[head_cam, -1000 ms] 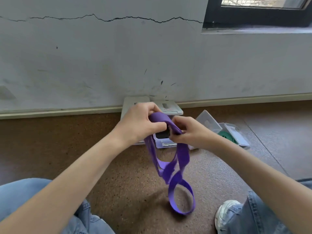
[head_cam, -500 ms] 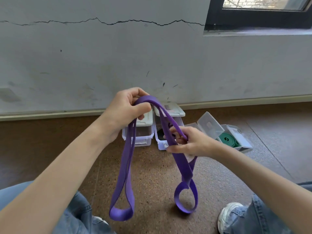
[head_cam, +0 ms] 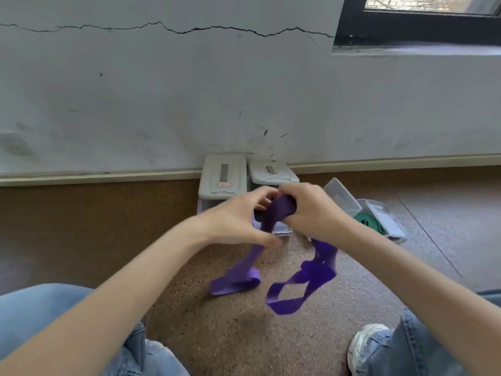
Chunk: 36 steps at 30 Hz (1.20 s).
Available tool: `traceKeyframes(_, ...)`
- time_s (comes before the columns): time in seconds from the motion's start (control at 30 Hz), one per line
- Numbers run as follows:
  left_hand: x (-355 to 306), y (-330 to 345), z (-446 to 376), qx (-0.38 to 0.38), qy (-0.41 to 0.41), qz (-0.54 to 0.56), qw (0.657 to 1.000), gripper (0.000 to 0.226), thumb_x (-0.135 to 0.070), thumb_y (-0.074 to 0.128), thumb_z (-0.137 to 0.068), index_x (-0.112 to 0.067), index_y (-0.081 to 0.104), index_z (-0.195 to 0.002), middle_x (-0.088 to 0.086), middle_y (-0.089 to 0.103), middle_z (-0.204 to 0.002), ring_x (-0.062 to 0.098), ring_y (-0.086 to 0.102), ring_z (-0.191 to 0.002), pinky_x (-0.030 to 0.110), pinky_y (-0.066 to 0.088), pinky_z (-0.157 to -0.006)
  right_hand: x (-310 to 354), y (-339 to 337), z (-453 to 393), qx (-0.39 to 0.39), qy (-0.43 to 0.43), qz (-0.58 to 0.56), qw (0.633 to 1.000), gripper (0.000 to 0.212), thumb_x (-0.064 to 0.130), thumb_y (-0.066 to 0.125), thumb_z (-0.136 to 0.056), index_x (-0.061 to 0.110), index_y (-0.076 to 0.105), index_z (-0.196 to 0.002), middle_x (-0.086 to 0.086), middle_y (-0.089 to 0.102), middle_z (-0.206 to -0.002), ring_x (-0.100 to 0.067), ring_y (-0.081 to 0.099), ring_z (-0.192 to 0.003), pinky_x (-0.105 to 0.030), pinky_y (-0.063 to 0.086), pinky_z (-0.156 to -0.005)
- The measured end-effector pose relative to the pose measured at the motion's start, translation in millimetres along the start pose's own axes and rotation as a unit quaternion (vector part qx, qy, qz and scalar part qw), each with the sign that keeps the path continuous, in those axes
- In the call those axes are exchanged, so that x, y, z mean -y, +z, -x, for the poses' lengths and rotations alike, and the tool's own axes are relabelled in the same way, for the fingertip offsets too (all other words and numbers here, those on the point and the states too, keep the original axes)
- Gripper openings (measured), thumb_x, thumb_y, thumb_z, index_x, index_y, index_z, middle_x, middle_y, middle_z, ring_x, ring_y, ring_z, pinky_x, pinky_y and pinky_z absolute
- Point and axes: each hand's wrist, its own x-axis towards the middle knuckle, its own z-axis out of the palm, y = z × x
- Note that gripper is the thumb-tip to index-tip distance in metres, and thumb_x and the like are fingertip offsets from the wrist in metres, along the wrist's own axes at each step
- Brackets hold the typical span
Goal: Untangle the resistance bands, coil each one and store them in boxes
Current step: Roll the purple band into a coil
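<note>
Floor (head_cam: 230, 335): speckled brown cork-like surface.
By the wall: two lidded boxes (head_cam: 222, 177) — side by side.
Right: open box (head_cam: 390, 226) — green band (head_cam: 368, 222) coiled inside.

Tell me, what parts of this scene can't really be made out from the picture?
All in the head view:
- Left hand: motion blur smears its fingertips, so its grip on the purple band is unclear.
- Middle box: both hands cover its opening, hiding the contents.
- Left box: its lid hides the inside.
- Green band: the right hand and forearm hide part of it.
- White shoe: cut off by the bottom edge.
</note>
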Motion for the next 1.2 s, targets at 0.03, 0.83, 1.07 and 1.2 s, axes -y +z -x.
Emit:
traceKeyframes(0.03,-3,6,-4,-0.029,0.010,-0.014,0.999,0.042,-0.024,0.075,-0.074,-0.025,0.053,-0.110,-0.016,0.058,-0.095,0.005,0.058,-0.093,0.003,0.040,-0.070,1,1,0,0.017,-0.016,0.041,0.999,0.015,0.003,0.064,-0.078,0.011,0.058,-0.090,0.006,0.053,-0.077,-0.011,0.047,-0.073,-0.019,0.036,-0.060)
traceKeyframes(0.83,-10,-23,7,-0.080,-0.004,0.143,0.986,0.015,-0.016,0.071,-0.079,-0.020,0.060,-0.089,-0.003,0.067,-0.081,0.008,0.060,-0.074,0.021,0.047,-0.073,-40,15,4,0.025,0.010,0.030,0.999,0.011,0.010,0.059,-0.087,0.013,0.054,-0.096,0.004,0.057,-0.081,-0.010,0.049,-0.075,-0.025,0.038,-0.065)
traceKeyframes(1.07,4,-10,7,0.073,-0.102,0.002,0.992,0.048,-0.036,0.078,-0.071,-0.025,0.050,-0.108,-0.006,0.062,-0.099,0.012,0.060,-0.091,0.025,0.049,-0.084,-25,12,2,0.062,0.025,0.036,0.997,0.021,0.004,0.053,-0.087,0.017,0.044,-0.100,-0.002,0.062,-0.090,-0.017,0.059,-0.081,-0.028,0.048,-0.068)
traceKeyframes(1.2,-2,21,-4,-0.046,-0.012,-0.020,0.999,0.019,-0.021,0.070,-0.075,-0.026,0.054,-0.083,-0.008,0.056,-0.076,0.009,0.054,-0.070,0.013,0.040,-0.057,-20,13,2,0.048,-0.012,0.087,0.995,0.022,0.011,0.058,-0.084,0.012,0.049,-0.104,-0.005,0.062,-0.093,-0.021,0.057,-0.085,-0.038,0.051,-0.073)
